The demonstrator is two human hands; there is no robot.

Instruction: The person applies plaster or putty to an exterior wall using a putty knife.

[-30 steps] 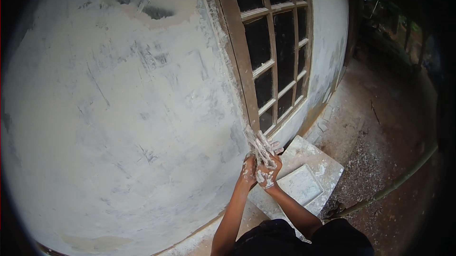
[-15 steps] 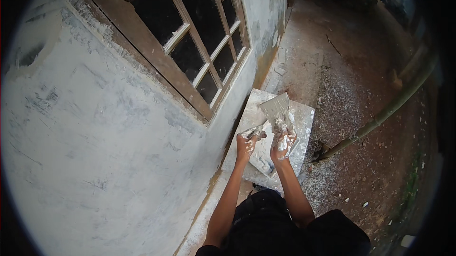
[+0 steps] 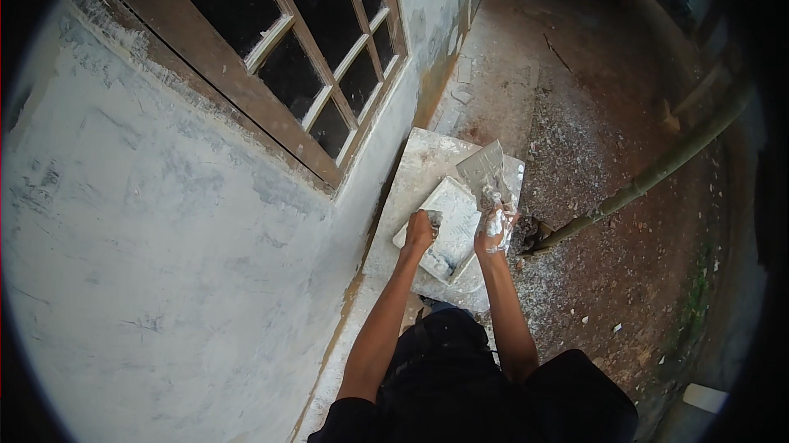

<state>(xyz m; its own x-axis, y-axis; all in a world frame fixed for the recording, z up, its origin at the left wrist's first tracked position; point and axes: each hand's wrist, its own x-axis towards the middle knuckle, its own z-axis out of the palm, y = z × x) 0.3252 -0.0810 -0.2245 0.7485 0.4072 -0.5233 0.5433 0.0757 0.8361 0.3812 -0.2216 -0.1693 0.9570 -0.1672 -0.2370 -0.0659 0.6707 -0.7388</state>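
Note:
My right hand (image 3: 493,233), smeared with white paste, is closed around the paste-covered handle of a wide putty knife (image 3: 480,165). The flat grey blade points away from me. To its left, my left hand (image 3: 421,230) is curled into a fist at the left side of a pale rectangular board (image 3: 452,225) coated with white filler. A small grey bit shows at its fingers, too little to name. The board lies aslant on a white-spattered platform (image 3: 423,151), and the knife is above the platform's right part.
A patchy grey-white wall (image 3: 164,237) runs along my left, with a brown wooden window frame (image 3: 222,73) set in it. At right, a slanting pole (image 3: 641,184) reaches down beside the platform. White specks cover the dirt ground (image 3: 592,270).
My hands have drawn apart, baring more of the filler-coated board. My left hand has turned into a fist. The whole view has shifted slightly.

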